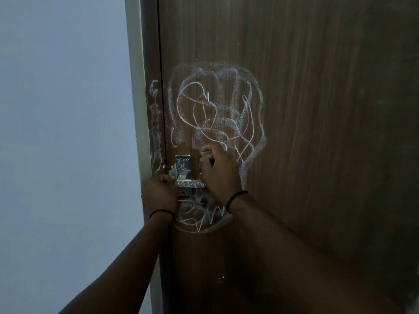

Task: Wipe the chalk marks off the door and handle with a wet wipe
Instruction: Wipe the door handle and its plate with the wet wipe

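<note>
A dark brown wooden door [306,109] carries white chalk scribbles [217,109] above its metal lever handle [188,183] and more scrawl below the handle. The handle's plate and lever also bear chalk marks. My left hand [159,191] is closed at the handle's left side, with a bit of pale teal wet wipe [172,172] showing above its fingers. My right hand [218,173] is curled at the handle's right end, against the door; whether it grips the lever or something small is hidden by the fingers.
The brown door frame [150,123] to the left of the door has chalk smears too. A pale blue-grey wall [63,132] fills the left of the view. Both wrists wear a thin black band.
</note>
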Motion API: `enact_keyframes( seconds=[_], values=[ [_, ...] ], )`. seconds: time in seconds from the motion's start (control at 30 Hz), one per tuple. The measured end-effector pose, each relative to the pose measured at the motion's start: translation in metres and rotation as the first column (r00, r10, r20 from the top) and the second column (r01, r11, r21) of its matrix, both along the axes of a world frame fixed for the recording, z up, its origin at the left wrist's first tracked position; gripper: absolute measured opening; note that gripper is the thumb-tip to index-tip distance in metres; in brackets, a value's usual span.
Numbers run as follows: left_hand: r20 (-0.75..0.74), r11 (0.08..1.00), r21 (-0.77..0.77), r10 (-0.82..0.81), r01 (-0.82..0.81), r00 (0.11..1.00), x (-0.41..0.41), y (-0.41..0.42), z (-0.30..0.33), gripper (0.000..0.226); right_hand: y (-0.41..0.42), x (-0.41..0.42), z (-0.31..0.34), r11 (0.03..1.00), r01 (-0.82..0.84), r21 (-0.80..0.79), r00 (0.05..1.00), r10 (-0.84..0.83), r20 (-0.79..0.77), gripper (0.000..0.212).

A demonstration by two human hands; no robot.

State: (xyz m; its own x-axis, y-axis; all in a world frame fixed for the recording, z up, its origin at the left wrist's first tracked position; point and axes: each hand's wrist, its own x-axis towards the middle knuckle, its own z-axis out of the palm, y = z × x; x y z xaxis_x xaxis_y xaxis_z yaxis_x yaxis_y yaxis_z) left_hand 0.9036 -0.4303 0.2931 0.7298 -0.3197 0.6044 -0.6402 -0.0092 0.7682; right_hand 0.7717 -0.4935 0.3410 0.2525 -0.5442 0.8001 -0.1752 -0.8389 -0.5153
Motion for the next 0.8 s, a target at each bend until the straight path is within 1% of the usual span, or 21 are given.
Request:
enact_keyframes(
  seconds=[0.1,0.17,0.23,0.33,0.4,0.5,0.6,0.7,0.8],
  values=[
    [-0.007,1.000,0.003,0.031,-0.031,0.999,0.003,-0.002,0.012,0.024,0.003,-0.001,0.000,1.000,0.000,0.021,1.000,0.001,-0.031,0.020],
    [-0.010,0.999,-0.016,0.027,-0.027,1.000,0.006,-0.005,0.024,0.022,0.005,-0.002,0.000,1.000,0.001,0.013,1.000,0.000,-0.023,0.020],
    [-0.031,1.000,-0.011,0.020,-0.020,0.999,0.005,-0.005,0.021,0.022,0.005,-0.003,-0.001,1.000,-0.008,0.010,1.000,0.008,-0.011,0.020],
    [-0.097,0.999,0.047,0.009,-0.005,0.995,0.000,-0.001,-0.002,0.033,0.005,-0.006,-0.004,1.000,-0.004,0.020,0.999,0.005,-0.034,0.019],
    [-0.170,0.998,0.067,-0.004,0.015,0.985,-0.001,0.000,-0.008,0.027,0.005,-0.007,-0.006,1.000,0.002,0.025,0.999,-0.001,-0.040,0.019],
    [-0.201,1.000,-0.003,-0.004,0.003,0.980,0.000,0.000,0.005,0.016,0.005,-0.008,-0.007,0.999,-0.010,0.042,1.000,0.011,-0.025,0.018],
    [-0.188,0.996,-0.083,-0.036,0.020,0.981,-0.005,0.001,0.010,0.016,0.003,-0.011,-0.007,0.999,-0.021,0.041,1.000,0.021,-0.007,0.017],
    [-0.211,0.998,-0.058,-0.029,0.017,0.977,-0.011,0.005,-0.011,0.018,0.002,-0.018,-0.011,0.999,0.016,-0.043,1.000,-0.017,-0.007,0.024],
    [-0.219,1.000,-0.020,-0.019,0.015,0.976,-0.009,0.004,-0.019,0.017,-0.001,-0.021,-0.015,0.979,0.080,-0.187,0.992,-0.095,-0.077,0.034]
  ],
)
